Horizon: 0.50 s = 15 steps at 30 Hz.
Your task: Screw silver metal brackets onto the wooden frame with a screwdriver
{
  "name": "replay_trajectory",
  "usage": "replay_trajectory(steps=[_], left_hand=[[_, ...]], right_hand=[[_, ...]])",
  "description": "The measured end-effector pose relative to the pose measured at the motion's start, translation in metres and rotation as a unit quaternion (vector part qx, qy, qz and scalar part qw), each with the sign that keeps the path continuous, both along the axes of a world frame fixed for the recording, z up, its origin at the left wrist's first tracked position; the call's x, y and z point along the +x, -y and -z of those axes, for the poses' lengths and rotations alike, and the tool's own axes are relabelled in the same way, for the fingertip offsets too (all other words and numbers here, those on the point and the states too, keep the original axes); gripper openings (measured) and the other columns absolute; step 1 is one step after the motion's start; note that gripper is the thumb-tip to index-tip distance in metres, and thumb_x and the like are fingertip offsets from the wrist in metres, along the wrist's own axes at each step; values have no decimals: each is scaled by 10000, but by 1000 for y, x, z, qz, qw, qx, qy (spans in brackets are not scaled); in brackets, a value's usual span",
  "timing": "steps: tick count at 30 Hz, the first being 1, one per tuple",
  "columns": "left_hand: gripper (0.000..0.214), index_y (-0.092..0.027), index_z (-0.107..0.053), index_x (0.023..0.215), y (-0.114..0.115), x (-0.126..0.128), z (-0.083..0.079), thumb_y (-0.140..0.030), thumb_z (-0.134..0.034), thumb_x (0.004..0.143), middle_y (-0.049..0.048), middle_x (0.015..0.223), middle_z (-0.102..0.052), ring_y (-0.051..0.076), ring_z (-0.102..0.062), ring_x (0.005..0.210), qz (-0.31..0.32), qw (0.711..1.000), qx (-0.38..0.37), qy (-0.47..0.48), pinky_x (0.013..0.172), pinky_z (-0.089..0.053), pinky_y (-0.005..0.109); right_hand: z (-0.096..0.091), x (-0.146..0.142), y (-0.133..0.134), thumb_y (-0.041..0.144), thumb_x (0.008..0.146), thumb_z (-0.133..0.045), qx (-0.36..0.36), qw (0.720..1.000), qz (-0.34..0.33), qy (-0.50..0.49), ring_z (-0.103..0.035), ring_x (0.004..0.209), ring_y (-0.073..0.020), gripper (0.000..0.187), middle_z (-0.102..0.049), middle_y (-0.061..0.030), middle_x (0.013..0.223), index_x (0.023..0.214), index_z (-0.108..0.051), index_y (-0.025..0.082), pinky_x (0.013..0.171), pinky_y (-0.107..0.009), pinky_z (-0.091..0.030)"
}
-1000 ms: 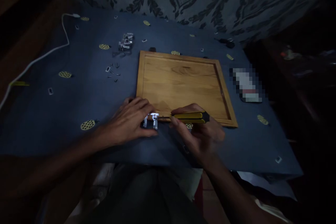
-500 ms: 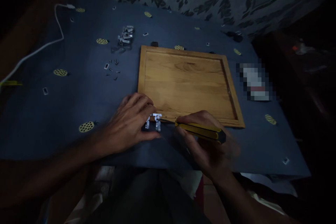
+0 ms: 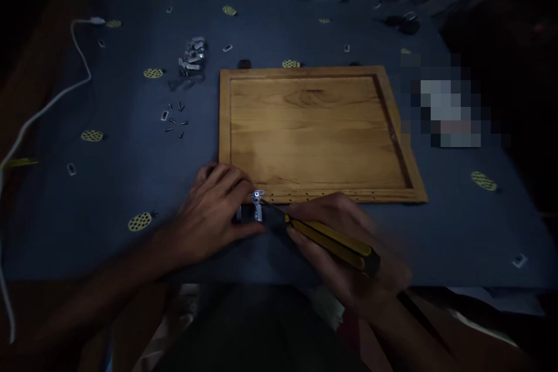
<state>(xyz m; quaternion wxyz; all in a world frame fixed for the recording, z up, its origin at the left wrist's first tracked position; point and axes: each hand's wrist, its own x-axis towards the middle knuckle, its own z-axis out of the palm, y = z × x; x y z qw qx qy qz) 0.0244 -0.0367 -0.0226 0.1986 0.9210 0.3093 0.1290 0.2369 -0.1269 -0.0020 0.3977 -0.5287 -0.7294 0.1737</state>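
Note:
A framed wooden panel lies flat on the table, with small dark holes along its near edge. My left hand presses over its near left corner, thumb and fingers around a silver metal hinge at the edge. Part of the hinge is hidden behind the fingers. In my right hand is a yellow and black screwdriver, gripped by the handle and pointing left. Its thin shaft reaches toward the hinge; whether the tip touches a screw I cannot tell.
Several silver hinges lie in a cluster at the back left, with loose screws nearer. A white cable runs down the left side. Dark scissors lie back right, near a blurred-out item. The patterned blue cloth covers the table.
My right hand has shifted slightly down, tilting the screwdriver so its handle end sits lower. The hinge appears turned at the panel edge under my left hand. The camera view has shifted too.

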Motion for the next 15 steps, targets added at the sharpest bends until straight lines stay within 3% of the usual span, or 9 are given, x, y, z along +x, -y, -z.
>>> replay_trajectory(steps=[6,11,15], left_hand=[[344,-184,-663,1113,0,1,-1,-456,-777,936,81,1150,-712,281,-613,1092,5,1000,-10,9,963,-445,463],[451,-191,-674,1107,-5,-1,-5,-556,-810,879,87,1153,-722,294,-633,1117,-1,999,-47,9,978,-469,468],[363,-212,-683,1135,-17,-14,-20,-541,-675,983,68,1127,-731,261,-670,1083,-81,988,-91,93,909,-528,408]], right_hand=[[-2,1,-2,211,1021,-599,-1,1000,-4,-7,-755,736,-162,102,-709,-19,902,1074,-666,268,633,-231,-638],[5,3,2,170,973,-641,0,1000,9,-13,-750,750,-175,185,-735,-7,925,1111,-684,284,635,-258,-634],[7,2,2,200,980,-654,19,999,25,-12,-728,701,-179,152,-733,-15,896,1111,-694,266,609,-291,-622]])
